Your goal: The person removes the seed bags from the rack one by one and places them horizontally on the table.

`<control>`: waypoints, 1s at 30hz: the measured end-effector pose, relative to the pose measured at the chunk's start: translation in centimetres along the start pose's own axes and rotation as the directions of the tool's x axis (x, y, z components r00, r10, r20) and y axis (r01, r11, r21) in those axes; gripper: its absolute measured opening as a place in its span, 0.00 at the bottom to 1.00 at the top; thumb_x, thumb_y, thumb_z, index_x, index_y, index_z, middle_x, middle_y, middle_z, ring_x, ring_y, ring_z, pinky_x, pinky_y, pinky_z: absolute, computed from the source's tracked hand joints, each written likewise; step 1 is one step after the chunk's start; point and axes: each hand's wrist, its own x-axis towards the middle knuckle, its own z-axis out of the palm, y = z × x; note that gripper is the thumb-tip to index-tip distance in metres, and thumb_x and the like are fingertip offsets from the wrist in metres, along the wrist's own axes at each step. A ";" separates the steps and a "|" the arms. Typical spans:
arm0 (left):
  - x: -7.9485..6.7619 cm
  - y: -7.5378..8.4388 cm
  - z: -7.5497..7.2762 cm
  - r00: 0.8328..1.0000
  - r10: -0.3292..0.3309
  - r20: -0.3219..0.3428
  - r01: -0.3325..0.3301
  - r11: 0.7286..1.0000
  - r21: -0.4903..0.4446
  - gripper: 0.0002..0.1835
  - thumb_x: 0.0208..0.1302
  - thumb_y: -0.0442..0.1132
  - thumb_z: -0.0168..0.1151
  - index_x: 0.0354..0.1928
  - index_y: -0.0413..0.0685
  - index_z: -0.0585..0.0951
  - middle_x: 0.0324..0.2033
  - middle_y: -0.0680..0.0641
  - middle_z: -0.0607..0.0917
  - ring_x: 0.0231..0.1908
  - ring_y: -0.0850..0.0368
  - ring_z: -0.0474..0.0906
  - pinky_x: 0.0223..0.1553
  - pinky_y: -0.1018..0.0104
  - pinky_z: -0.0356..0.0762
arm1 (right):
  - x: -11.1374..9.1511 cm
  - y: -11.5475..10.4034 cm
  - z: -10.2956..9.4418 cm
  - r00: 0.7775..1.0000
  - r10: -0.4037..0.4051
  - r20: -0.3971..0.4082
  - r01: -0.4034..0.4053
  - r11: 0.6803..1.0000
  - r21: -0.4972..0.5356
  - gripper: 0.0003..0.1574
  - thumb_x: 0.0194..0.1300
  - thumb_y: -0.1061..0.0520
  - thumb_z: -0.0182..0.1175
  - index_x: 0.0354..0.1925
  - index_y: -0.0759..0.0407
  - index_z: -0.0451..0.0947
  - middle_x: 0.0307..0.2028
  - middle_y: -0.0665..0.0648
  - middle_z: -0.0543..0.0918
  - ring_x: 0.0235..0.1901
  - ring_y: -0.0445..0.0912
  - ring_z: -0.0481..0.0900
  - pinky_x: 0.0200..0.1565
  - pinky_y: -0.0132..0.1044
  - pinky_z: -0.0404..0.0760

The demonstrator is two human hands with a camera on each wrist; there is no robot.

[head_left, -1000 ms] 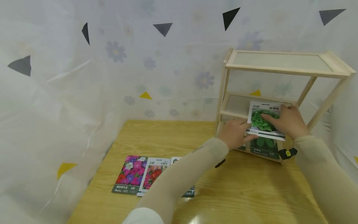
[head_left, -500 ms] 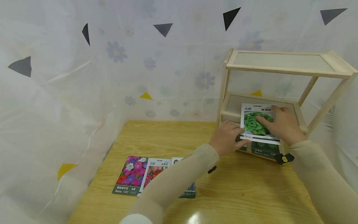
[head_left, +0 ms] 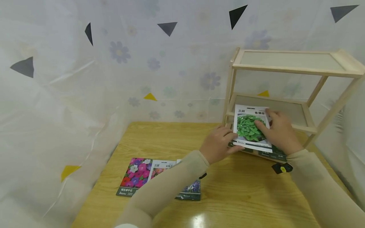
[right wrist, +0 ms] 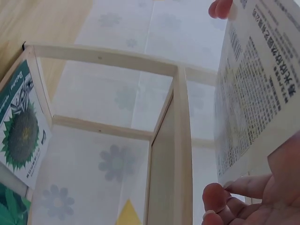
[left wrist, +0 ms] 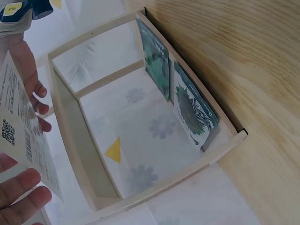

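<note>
the left hand (head_left: 218, 144) and right hand (head_left: 282, 133) pinch opposite edges of the green-leaf packet (head_left: 247, 127) between thumbs and fingers. it is at the wooden rack's (head_left: 293, 60) near side, right of the flower packets (head_left: 138, 172).

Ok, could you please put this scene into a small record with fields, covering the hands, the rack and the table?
Held item: white-bordered packet, green-leaf picture toward the head camera
Left hand: holds its lower left edge
Right hand: grips its right side, thumb on the front
Rack: wooden; lowest level bears a sunflower packet and a dark green packet
Table: pink-flower packet beside other flower packets, partly hidden behind the left forearm
</note>
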 end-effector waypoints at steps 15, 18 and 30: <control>-3.9 -1.1 -2.4 0.998 -0.042 0.036 0.040 0.998 0.046 0.27 0.56 0.64 0.55 0.46 0.52 0.81 0.42 0.51 0.82 0.51 0.54 0.73 0.61 0.51 0.56 | -1.0 -0.2 1.6 0.952 -0.305 0.002 0.305 0.951 -0.048 0.53 0.51 0.38 0.66 0.66 0.61 0.59 0.56 0.68 0.66 0.52 0.62 0.65 0.45 0.61 0.68; -4.6 -1.3 -2.4 0.999 -0.035 0.030 0.033 0.999 0.043 0.26 0.56 0.63 0.57 0.45 0.50 0.82 0.43 0.50 0.82 0.51 0.53 0.73 0.62 0.51 0.55 | -1.2 -0.3 1.9 0.935 -0.353 0.015 0.354 0.934 -0.057 0.57 0.47 0.37 0.68 0.67 0.59 0.57 0.58 0.68 0.65 0.55 0.62 0.63 0.48 0.61 0.66; -7.1 -1.4 -2.3 0.997 -0.007 0.071 0.004 0.999 0.043 0.26 0.54 0.60 0.60 0.47 0.50 0.80 0.46 0.47 0.81 0.51 0.52 0.74 0.63 0.49 0.49 | -2.5 -0.3 3.6 0.932 -0.334 0.142 0.332 0.942 0.039 0.62 0.45 0.35 0.68 0.71 0.50 0.49 0.66 0.60 0.55 0.61 0.60 0.54 0.49 0.63 0.65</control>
